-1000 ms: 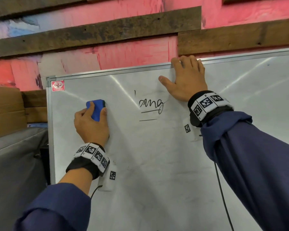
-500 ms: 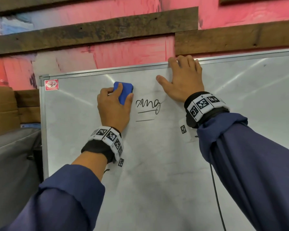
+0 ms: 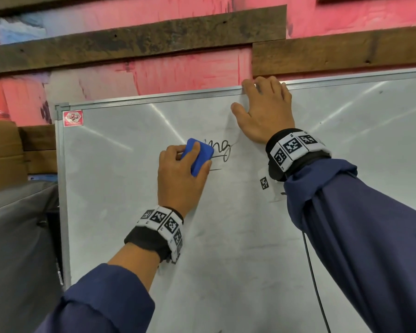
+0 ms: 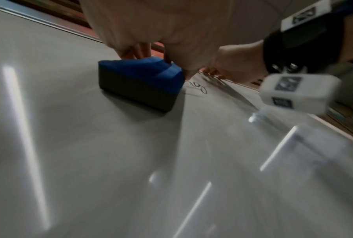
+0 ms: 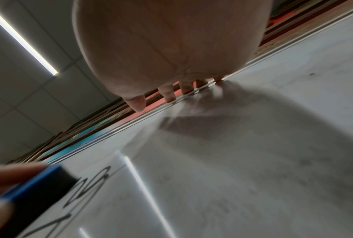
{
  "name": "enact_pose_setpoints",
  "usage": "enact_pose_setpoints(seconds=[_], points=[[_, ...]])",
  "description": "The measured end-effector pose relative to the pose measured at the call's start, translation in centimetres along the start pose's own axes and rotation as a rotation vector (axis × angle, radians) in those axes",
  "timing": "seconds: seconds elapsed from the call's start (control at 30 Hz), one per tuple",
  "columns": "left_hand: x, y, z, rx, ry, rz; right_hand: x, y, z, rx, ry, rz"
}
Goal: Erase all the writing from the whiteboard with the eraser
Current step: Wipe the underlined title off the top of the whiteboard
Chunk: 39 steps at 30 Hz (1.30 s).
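Observation:
The whiteboard (image 3: 226, 236) leans against a pink wall. Black handwriting (image 3: 220, 149) with two underlines sits near its top middle. My left hand (image 3: 180, 179) grips the blue eraser (image 3: 198, 155) and presses it flat on the board, covering the left end of the writing. The left wrist view shows the eraser's (image 4: 139, 80) dark felt on the surface, with the writing (image 4: 200, 90) just beyond it. My right hand (image 3: 264, 111) lies flat on the board, fingertips on the top frame, right of the writing. In the right wrist view the eraser (image 5: 35, 190) is beside the writing (image 5: 90, 185).
A red sticker (image 3: 73, 118) marks the board's top left corner. Dark wooden planks (image 3: 139, 42) run along the wall above. A grey covered object (image 3: 17, 236) and brown boxes (image 3: 3, 152) stand to the left. A black cable (image 3: 315, 284) hangs below my right sleeve.
My left hand has swept the eraser from the board's left side rightward, then down onto the start of the writing. The word's first letters no longer show. The right hand has stayed put.

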<state>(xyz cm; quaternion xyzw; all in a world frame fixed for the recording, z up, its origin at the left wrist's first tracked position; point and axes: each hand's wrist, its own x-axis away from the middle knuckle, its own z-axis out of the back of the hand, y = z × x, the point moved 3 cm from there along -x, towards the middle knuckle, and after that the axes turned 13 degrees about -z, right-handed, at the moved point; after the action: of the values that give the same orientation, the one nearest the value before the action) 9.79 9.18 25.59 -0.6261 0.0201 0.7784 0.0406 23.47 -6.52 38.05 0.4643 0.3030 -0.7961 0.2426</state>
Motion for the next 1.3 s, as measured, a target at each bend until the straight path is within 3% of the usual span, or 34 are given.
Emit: enact_pose_setpoints(seconds=[0.23,0.37,0.47,0.63,0.9,1.13,1.3], points=[[-3.6,0.5,-0.7,0.002,0.072,0.098,0.2,0.0,0.3,-0.018,0.004,0.005],[-0.2,2.2,-1.6,0.006,0.03,-0.026,0.1,0.1,0.2,-0.022,0.003,0.005],[2.5,2.8,-2.0,0.021,-0.009,-0.043,0.2,0.1,0.1,-0.018,0.005,0.002],[2.0,2.4,-1.6,0.011,-0.047,-0.105,0.1,0.1,0.1,-0.016,-0.002,0.002],[-3.9,2.8,-2.0,0.075,0.024,0.064,0.0,0.1,0.1,-0.013,-0.004,0.001],[-0.1,3.9,-2.4,0.108,-0.124,-0.102,0.0,0.2,0.0,-0.019,0.0,0.004],[-0.3,3.4,-2.4,0.083,-0.088,-0.085,0.0,0.3,0.1,-0.008,-0.024,0.009]])
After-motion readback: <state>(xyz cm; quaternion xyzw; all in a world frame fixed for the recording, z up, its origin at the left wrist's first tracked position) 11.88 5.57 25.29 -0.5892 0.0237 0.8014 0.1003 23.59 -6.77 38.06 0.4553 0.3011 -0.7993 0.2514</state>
